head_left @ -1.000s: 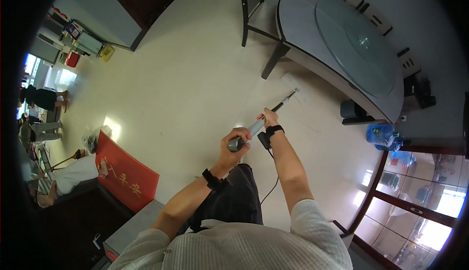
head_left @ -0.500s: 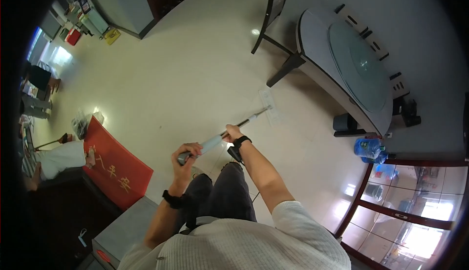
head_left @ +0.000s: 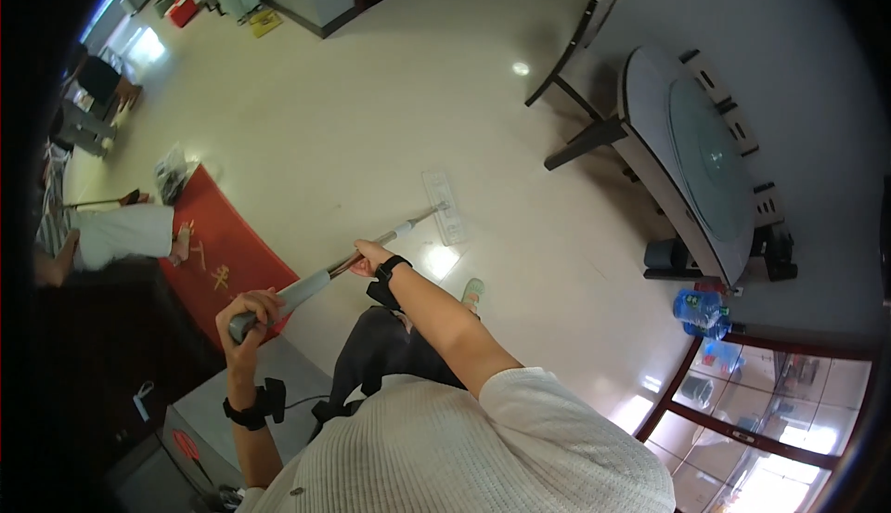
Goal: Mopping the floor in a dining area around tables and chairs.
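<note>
A flat mop runs slantwise across the middle, its pale handle point(head_left: 306, 290) low at the left and its whitish rectangular head point(head_left: 445, 208) flat on the floor. My left hand point(head_left: 249, 316) is closed around the dark end of the grip. Further along, my right hand point(head_left: 369, 259) is wrapped round the metal part of the pole. Both wrists wear black bands. My foot in a light green slipper point(head_left: 474, 292) shows beyond my right forearm.
At the right stand a round table point(head_left: 650, 142) with a glass turntable, several chairs point(head_left: 575, 44), blue water bottles point(head_left: 701, 311) and a glass-paned door point(head_left: 761, 402). A red mat point(head_left: 232, 244), a grey cabinet point(head_left: 278, 383) and a person in white point(head_left: 121, 232) are at the left.
Both hands and the mop have swung left, and the mop head has moved away from the table. My slippered foot has come into view on the right. The view has shifted too.
</note>
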`<act>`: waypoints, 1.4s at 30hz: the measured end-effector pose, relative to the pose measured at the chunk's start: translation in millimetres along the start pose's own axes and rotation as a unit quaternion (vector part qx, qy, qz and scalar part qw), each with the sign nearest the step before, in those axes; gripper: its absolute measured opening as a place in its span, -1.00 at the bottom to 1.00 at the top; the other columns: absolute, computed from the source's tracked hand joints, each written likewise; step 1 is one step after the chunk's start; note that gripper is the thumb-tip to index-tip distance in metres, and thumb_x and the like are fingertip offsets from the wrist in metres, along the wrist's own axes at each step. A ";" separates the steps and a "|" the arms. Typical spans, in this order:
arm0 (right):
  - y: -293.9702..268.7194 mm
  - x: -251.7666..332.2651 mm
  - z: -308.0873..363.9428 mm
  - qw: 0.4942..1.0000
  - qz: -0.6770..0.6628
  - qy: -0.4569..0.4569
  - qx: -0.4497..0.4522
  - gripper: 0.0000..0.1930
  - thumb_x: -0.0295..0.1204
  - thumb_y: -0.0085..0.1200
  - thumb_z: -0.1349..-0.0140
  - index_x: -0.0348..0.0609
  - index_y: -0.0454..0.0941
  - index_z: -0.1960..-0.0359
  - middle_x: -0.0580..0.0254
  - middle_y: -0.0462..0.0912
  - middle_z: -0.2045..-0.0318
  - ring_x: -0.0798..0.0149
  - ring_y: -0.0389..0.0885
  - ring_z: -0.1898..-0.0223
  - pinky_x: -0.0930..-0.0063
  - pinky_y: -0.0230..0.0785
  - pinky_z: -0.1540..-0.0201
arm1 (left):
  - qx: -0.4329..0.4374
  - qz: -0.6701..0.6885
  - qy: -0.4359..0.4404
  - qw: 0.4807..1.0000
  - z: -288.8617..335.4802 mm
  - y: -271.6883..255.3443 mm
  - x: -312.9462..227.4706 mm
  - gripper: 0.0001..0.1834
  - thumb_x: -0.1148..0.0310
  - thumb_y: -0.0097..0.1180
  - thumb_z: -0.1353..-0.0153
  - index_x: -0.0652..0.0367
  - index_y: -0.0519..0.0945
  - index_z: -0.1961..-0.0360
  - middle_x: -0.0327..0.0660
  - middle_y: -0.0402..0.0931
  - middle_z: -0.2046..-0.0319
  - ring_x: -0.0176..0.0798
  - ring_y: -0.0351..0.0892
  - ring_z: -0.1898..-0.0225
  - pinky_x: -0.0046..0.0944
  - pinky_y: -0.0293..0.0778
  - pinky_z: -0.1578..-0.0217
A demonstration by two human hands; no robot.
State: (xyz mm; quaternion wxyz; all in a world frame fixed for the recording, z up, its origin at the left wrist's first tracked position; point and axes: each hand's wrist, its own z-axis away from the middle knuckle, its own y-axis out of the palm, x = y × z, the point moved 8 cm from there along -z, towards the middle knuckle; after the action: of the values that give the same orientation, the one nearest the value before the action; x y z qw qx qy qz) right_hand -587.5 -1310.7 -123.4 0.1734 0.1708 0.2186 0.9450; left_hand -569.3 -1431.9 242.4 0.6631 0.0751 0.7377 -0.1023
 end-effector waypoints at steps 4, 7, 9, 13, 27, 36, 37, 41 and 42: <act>14.9 -19.0 -14.5 0.991 -0.131 -0.031 0.014 -0.74 -0.32 -0.21 -0.04 -0.27 0.20 0.31 0.11 0.40 0.39 0.31 0.45 0.51 0.47 0.42 0.41 | 0.077 -0.059 0.031 0.995 16.4 11.5 -39.1 -0.89 0.50 -0.16 0.47 0.22 0.34 0.74 -0.18 0.36 0.68 -0.21 0.40 0.50 -0.18 0.27 0.18; 9.1 -36.8 -5.3 0.990 -0.125 -0.006 0.064 -0.82 -0.37 -0.13 0.05 -0.22 0.37 0.67 0.27 0.39 0.68 0.50 0.14 0.81 0.76 0.08 0.78 | 0.123 -0.093 0.048 0.987 31.1 39.5 -60.8 -0.88 0.47 -0.09 0.53 0.18 0.36 0.77 -0.24 0.36 0.71 -0.23 0.42 0.56 -0.21 0.34 0.26; 2.8 -44.2 8.2 0.988 -0.138 -0.020 0.071 -0.82 -0.36 -0.11 0.08 -0.19 0.38 0.68 0.29 0.39 0.68 0.52 0.07 0.84 0.79 -0.09 0.86 | 0.203 -0.094 0.085 0.971 39.9 65.8 -74.5 -0.86 0.48 -0.04 0.55 0.15 0.38 0.76 -0.27 0.36 0.72 -0.23 0.43 0.57 -0.22 0.40 0.36; -39.6 -38.7 74.3 0.986 -0.125 -0.054 0.094 -0.84 -0.37 -0.04 0.11 -0.19 0.37 0.68 0.30 0.38 0.74 0.51 0.04 0.86 0.77 -0.12 0.82 | 0.234 -0.083 0.123 0.961 46.7 109.8 -97.6 -0.87 0.51 -0.01 0.49 0.15 0.38 0.73 -0.26 0.36 0.71 -0.21 0.43 0.58 -0.23 0.41 0.37; -474.2 -85.5 247.8 0.927 -0.312 -0.129 -0.164 -0.89 -0.60 -0.07 0.21 -0.16 0.27 0.75 0.23 0.36 0.75 0.34 0.34 0.67 0.58 0.26 0.59 | 0.501 0.246 0.061 0.828 66.2 404.2 -18.3 -0.86 0.49 0.03 0.20 0.18 0.31 0.72 -0.25 0.35 0.65 -0.29 0.34 0.53 -0.34 0.27 0.44; -586.8 -121.4 307.7 0.912 -0.282 -0.134 -0.267 -0.86 -0.56 -0.05 0.21 -0.14 0.23 0.71 0.25 0.28 0.76 0.30 0.28 0.68 0.49 0.24 0.52 | 0.498 0.254 -0.066 0.826 96.7 553.3 52.9 -0.67 0.48 -0.13 0.03 0.25 0.22 0.88 -0.24 0.20 0.85 -0.33 0.12 0.72 -0.37 0.16 0.49; -597.1 -128.9 305.1 0.908 -0.289 -0.135 -0.271 -0.86 -0.56 -0.05 0.21 -0.14 0.23 0.71 0.25 0.28 0.76 0.30 0.28 0.68 0.49 0.24 0.52 | 0.498 0.229 -0.039 0.836 97.0 557.5 50.7 -0.68 0.50 -0.13 0.03 0.27 0.20 0.87 -0.22 0.17 0.86 -0.31 0.11 0.74 -0.36 0.16 0.50; -584.1 -136.5 274.7 0.891 -0.356 -0.135 -0.247 -0.87 -0.52 -0.07 0.11 -0.09 0.20 0.59 0.32 0.25 0.77 0.38 0.27 0.73 0.45 0.27 0.54 | 0.416 0.218 -0.055 0.881 87.3 533.7 51.3 -0.69 0.53 -0.15 0.04 0.31 0.16 0.85 -0.19 0.13 0.86 -0.27 0.10 0.76 -0.32 0.17 0.51; -579.6 -137.5 268.9 0.895 -0.356 -0.131 -0.235 -0.87 -0.52 -0.08 0.11 -0.09 0.20 0.58 0.31 0.25 0.76 0.38 0.28 0.71 0.44 0.27 0.52 | 0.418 0.219 -0.057 0.880 85.8 526.3 47.6 -0.69 0.53 -0.15 0.04 0.31 0.16 0.85 -0.19 0.13 0.86 -0.27 0.10 0.76 -0.32 0.17 0.51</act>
State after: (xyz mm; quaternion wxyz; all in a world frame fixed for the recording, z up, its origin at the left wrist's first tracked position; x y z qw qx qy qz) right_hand -212.4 -781.5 -203.6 0.5604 0.1578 0.0120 0.8129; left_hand -362.1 -945.3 159.5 0.6161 0.4993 0.5520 -0.2578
